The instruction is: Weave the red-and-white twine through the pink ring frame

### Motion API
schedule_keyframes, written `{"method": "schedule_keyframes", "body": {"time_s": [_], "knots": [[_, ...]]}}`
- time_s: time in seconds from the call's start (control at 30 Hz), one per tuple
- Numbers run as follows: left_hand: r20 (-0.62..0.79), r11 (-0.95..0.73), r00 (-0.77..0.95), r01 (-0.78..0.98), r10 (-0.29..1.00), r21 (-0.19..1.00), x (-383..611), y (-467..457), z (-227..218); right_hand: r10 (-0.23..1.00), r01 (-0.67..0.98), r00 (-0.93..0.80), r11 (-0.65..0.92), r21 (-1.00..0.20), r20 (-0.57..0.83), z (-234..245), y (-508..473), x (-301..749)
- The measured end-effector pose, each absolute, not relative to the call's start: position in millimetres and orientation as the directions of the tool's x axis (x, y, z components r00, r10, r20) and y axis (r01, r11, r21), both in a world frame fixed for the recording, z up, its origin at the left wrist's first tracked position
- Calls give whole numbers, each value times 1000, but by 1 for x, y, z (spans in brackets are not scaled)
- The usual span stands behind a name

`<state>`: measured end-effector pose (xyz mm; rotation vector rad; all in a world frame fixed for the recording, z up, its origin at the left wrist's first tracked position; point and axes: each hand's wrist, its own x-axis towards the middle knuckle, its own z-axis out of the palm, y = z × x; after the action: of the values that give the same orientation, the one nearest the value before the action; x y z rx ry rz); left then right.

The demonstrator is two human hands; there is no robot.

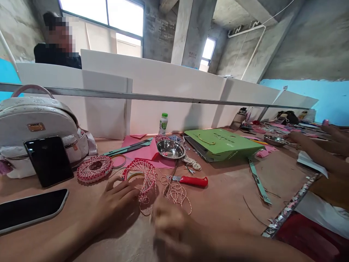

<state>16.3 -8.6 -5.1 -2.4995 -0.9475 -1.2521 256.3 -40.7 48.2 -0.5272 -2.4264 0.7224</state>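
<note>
My left hand (120, 196) is closed on the near left side of a ring wound with pink and white string (147, 178). The ring is tilted up off the table, with winding over its top and right side and its yellowish inner band bare at the left. Just right of it, my right hand (174, 225) is smeared by motion, so its fingers and anything in them cannot be made out. Loose pink and white string (177, 194) lies tangled beyond the right hand. A finished-looking wound ring (95, 169) rests at the left, near a bare hoop (119, 161).
Behind the string are a red-handled tool (193, 181), a metal bowl (171, 149) and a green paper bag (226, 143). Two phones (49, 160) and a white backpack (40, 116) stand left. A co-worker's arm (313, 145) reaches in from the right.
</note>
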Motion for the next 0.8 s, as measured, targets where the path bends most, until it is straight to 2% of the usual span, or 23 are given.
{"method": "schedule_keyframes", "body": {"time_s": [0.1, 0.13, 0.2, 0.3, 0.47, 0.63, 0.73, 0.8], "knots": [[770, -770, 437, 629, 465, 108, 18, -8, -8, 771, 361, -442, 620, -696, 457, 51, -1, 260], [775, -774, 444, 627, 451, 91, 19, -8, -8, 828, 389, -359, 553, -737, 431, 50, 11, 262], [791, -782, 464, 622, 399, 30, 19, -8, -9, 889, 394, -311, 443, -806, 336, 46, 29, 265], [796, -778, 505, 624, 333, -70, 17, -8, -10, 904, 359, -370, 352, -864, 214, 35, 38, 265], [765, -766, 581, 614, 277, -189, 13, -9, -10, 901, 374, -429, 240, -896, 62, 25, 28, 261], [759, -764, 581, 620, 293, -180, 9, -8, -13, 904, 337, -426, 171, -926, 12, 30, 28, 262], [757, -763, 570, 629, 321, -150, 9, -7, -13, 878, 319, -461, 26, -948, -131, 30, 31, 264], [773, -763, 539, 636, 334, -115, 10, -7, -11, 872, 292, -462, -26, -956, -165, 29, 33, 264]]}}
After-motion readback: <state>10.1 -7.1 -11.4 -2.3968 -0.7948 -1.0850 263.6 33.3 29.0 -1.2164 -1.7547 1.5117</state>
